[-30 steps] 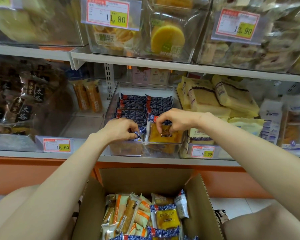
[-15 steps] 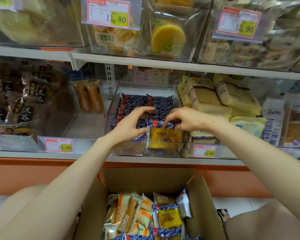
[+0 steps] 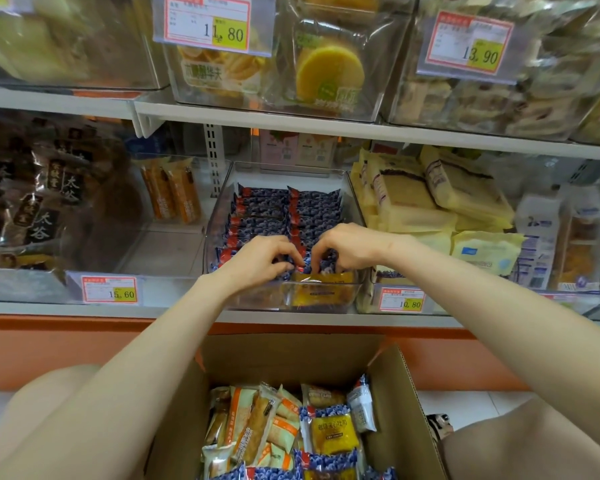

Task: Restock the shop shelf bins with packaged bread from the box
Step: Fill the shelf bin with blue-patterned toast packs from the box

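At the front edge of the clear bin (image 3: 222, 216) on the lower shelf (image 3: 84, 309), the left hand (image 3: 260, 261) and right hand (image 3: 349, 251) sit side by side. Their fingers curl down and pinch the blue tops of the packaged bread (image 3: 312, 209), which stands in two rows. Behind the rows, a bare strip reaches the bin's back wall. Below the shelf lip, the box (image 3: 407, 393) stands open, with more packets (image 3: 333, 433) inside.
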Demonstrator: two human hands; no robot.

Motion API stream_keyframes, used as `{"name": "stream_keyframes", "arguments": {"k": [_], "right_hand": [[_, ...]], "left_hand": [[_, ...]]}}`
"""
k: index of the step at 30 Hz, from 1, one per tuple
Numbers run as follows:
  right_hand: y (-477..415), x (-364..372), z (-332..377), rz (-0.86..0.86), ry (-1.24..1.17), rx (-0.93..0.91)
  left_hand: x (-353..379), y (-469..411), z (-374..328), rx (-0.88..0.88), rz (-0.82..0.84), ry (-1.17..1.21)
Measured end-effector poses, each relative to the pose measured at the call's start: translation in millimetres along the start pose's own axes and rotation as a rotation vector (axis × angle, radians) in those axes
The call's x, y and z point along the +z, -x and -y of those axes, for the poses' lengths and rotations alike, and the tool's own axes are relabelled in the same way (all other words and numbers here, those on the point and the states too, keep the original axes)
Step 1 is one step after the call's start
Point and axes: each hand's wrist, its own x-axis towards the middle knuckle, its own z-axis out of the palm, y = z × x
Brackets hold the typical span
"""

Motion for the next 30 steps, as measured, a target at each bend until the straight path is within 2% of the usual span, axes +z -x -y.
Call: {"name": "stream_keyframes", "arguments": {"k": [7, 12, 15, 19, 23, 30], "right_hand": [[5.7, -4.2, -5.6, 0.016, -0.089, 0.013], [12.3, -10.0, -12.2, -0.103, 0.045, 0.016], [13.3, -6.7, -13.7, -0.124, 0.041, 0.031], [10.5, 7.5, -12.1, -0.074, 0.029, 0.023], [6.3, 11.6, -10.5, 0.007, 0.018, 0.006], [2.5, 14.7, -3.6, 0.043, 0.069, -0.027]], "left_hand": [[3.8, 1.8, -5.9, -0.055, -0.147, 0.146], [-3.7, -2.9, -3.2, -0.064, -0.284, 0.153], [-5.0, -6.1, -8.5, -0.016, -0.326, 0.151], [-3.1, -9.0, -13.0, 0.038, -0.238, 0.106], [-3.1, -6.4, -8.9, 0.019, -0.071, 0.029], [3.2, -2.1, 1.9, -0.060, 0.069, -0.073]]}}
